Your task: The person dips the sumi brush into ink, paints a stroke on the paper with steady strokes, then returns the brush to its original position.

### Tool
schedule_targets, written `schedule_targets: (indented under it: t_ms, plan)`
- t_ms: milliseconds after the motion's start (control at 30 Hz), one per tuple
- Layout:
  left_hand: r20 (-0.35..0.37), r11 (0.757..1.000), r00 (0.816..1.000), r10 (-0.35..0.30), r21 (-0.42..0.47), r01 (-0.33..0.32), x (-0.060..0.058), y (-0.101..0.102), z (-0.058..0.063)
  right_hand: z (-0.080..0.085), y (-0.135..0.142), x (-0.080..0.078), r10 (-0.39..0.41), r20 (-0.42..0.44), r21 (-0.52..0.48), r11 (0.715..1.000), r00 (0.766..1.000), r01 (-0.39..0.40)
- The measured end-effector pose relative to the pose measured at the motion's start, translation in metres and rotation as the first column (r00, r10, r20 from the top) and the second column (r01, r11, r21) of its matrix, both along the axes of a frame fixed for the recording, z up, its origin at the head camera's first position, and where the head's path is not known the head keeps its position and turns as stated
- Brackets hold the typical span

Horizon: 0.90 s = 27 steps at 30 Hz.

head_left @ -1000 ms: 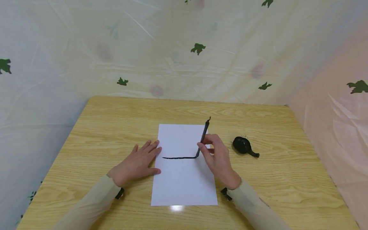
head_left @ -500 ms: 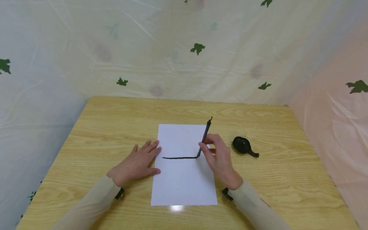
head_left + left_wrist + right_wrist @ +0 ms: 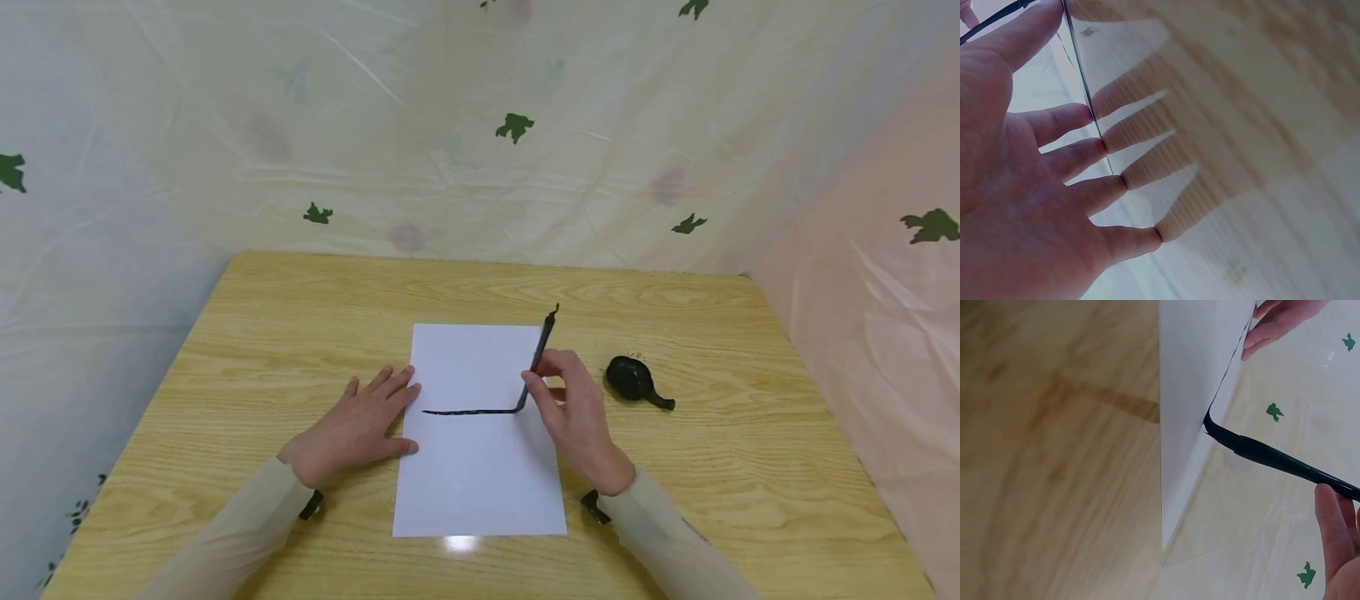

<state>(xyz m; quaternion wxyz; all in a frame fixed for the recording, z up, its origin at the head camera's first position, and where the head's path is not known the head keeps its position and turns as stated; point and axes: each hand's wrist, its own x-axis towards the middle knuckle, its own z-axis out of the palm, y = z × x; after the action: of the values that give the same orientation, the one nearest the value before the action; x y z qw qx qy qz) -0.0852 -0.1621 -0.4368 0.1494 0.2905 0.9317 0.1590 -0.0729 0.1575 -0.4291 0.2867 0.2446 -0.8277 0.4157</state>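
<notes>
My right hand [image 3: 581, 421] pinches a dark ink brush [image 3: 542, 346] between thumb and fingers. The brush stands nearly upright, tilted a little to the right at its top. In the right wrist view its bent bristle tip [image 3: 1213, 428] presses on a white sheet of paper [image 3: 480, 483]. From the tip a thin black line [image 3: 468, 412] runs leftward across the sheet. My left hand [image 3: 356, 429] lies flat with fingers spread, its fingertips and thumb on the sheet's left edge. The left wrist view shows its fingertips [image 3: 1141, 237] touching the surface.
Right of the paper sits a glossy black rounded thing with a short stem [image 3: 632, 379], with small dark specks on the wood beside it. The wooden table [image 3: 300, 308] reaches back to a pale curtain [image 3: 420, 125] with green leaf shapes, which also hangs at both sides.
My right hand and the brush have slid slightly to the right, and the black line has grown a little longer that way. My left hand stays where it was.
</notes>
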Motion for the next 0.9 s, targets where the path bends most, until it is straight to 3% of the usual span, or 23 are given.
schedule_targets:
  t_ms: [900]
  plan:
    - [-0.007, 1.000, 1.000, -0.009, 0.002, 0.009, 0.0002, 0.0011, -0.0001, -0.0003, 0.0050, 0.0030, -0.037, 0.017, 0.007, 0.999, 0.999, 0.037]
